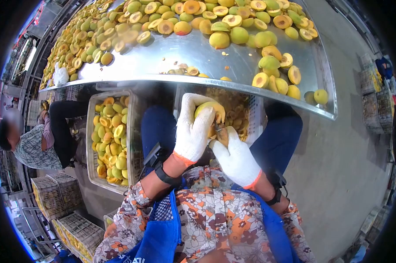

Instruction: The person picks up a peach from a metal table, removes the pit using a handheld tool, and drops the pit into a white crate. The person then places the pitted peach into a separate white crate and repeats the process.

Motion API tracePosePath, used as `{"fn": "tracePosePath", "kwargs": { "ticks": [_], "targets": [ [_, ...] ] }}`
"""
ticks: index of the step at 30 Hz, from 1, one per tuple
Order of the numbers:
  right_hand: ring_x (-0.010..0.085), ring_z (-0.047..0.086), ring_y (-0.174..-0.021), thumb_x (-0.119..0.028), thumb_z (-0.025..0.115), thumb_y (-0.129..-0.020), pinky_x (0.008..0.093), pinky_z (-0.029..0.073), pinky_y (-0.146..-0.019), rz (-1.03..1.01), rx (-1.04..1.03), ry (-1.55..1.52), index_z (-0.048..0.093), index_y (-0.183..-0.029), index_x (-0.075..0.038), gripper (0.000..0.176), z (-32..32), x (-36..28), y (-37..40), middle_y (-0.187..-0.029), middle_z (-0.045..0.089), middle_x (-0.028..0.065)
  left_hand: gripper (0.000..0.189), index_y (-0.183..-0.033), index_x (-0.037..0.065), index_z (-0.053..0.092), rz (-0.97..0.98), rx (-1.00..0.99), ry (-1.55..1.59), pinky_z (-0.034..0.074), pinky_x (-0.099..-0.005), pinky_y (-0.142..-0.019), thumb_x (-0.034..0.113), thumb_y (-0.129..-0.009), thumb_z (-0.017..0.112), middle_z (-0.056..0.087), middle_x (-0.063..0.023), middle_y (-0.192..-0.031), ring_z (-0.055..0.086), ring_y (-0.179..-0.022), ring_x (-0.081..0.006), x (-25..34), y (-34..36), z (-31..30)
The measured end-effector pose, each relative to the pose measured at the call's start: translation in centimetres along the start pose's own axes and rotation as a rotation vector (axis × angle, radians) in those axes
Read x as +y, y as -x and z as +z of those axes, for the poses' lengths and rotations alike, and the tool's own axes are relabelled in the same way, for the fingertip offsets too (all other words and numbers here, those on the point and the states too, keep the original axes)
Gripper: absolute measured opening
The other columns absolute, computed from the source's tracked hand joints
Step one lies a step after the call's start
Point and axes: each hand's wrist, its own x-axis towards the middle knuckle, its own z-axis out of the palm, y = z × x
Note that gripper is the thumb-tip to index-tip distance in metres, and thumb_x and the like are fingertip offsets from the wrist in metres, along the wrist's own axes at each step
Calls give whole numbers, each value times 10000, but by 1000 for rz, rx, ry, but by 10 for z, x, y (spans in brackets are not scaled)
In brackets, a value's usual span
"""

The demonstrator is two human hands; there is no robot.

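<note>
My left hand (192,131), in a white knitted glove with an orange cuff, is closed around a yellow-green peach (209,108). Its orange flesh shows on the side toward my right hand. My right hand (236,158), gloved the same way, is closed just below the fruit. It grips a small pitting tool (219,128), whose dark metal end meets the peach's lower edge; the fingers hide most of the tool. Beneath both hands stands a pale crate (255,115) between my knees, with peach scraps (237,115) in it.
A metal table (149,65) ahead bears many halved peaches (165,27) and a white plastic bag (60,75). On my left stands a crate (92,168) of peach halves. Another person (38,142) sits beyond it, near stacked crates (57,195). More crates (376,109) stand far right.
</note>
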Motion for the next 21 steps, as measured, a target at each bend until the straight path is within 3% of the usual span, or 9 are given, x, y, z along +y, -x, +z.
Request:
{"fn": "tracePosePath", "kwargs": {
  "ticks": [5,11,13,14,15,17,18,20,21],
  "targets": [
    [492,633,-885,-231,591,-977,488,516,-736,-78,2,-85,487,-1190,45,363,-3,3,2,-996,603,315,158,-1124,31,551,-26,-16,-58,497,-273,-843,135,-1009,518,626,-60,-1031,570,-910,-96,-1,-1,-3],
    [455,635,-859,-219,596,-977,475,507,-755,-113,1,-68,499,-1190,36,346,-10,-2,-3,-922,596,269,148,-1121,28,546,103,17,-189,500,-273,-821,75,-992,491,628,-69,-1031,570,-889,-102,-3,2,-5],
    [466,637,-838,-207,600,-974,479,508,-744,613,-363,-723,509,-1197,23,333,-28,-24,-10,-897,605,261,158,-1130,22,539,-94,-86,-14,502,-277,-818,52,-985,484,632,-80,-1040,573,-876,-107,-1,-5,-11],
    [501,630,-805,-238,586,-986,489,510,-717,467,-288,-617,506,-1212,15,349,-20,-18,-10,-847,618,261,168,-1138,18,540,-82,-106,10,505,-284,-819,54,-984,481,636,-89,-1043,578,-874,-113,-5,-8,-12],
    [501,630,-805,-238,586,-986,489,510,-717,464,-288,-615,506,-1212,15,349,-12,-7,-8,-847,618,261,168,-1138,18,540,-79,-105,10,505,-284,-819,54,-984,481,636,-89,-1043,578,-874,-113,-5,-8,-11],
    [526,622,-802,-291,572,-998,501,510,-714,66,-93,-242,504,-1211,27,389,-4,6,-10,-820,616,268,220,-1186,13,546,50,-53,-50,513,-290,-843,88,-995,467,652,-106,-1081,606,-915,-133,-5,-10,-7],
    [526,622,-802,-291,572,-998,501,510,-714,69,-95,-242,504,-1211,27,389,-3,8,-11,-820,616,268,220,-1186,13,546,46,-53,-49,513,-290,-843,88,-995,467,652,-106,-1081,606,-915,-133,-4,-11,-7],
    [539,615,-827,-328,566,-999,512,509,-724,17,23,-132,507,-1205,41,426,-3,9,-15,-837,609,283,235,-1200,7,571,-63,-98,240,487,-271,-874,67,-990,485,652,-97,-1087,601,-946,-115,-2,-20,-6],
    [539,615,-827,-328,566,-999,512,509,-724,29,22,-137,507,-1205,41,426,-2,7,-16,-837,609,283,265,-1231,3,582,-85,-141,258,481,-272,-905,121,-1020,475,649,-86,-1105,606,-953,-125,-12,-22,-10]
  ]
}}
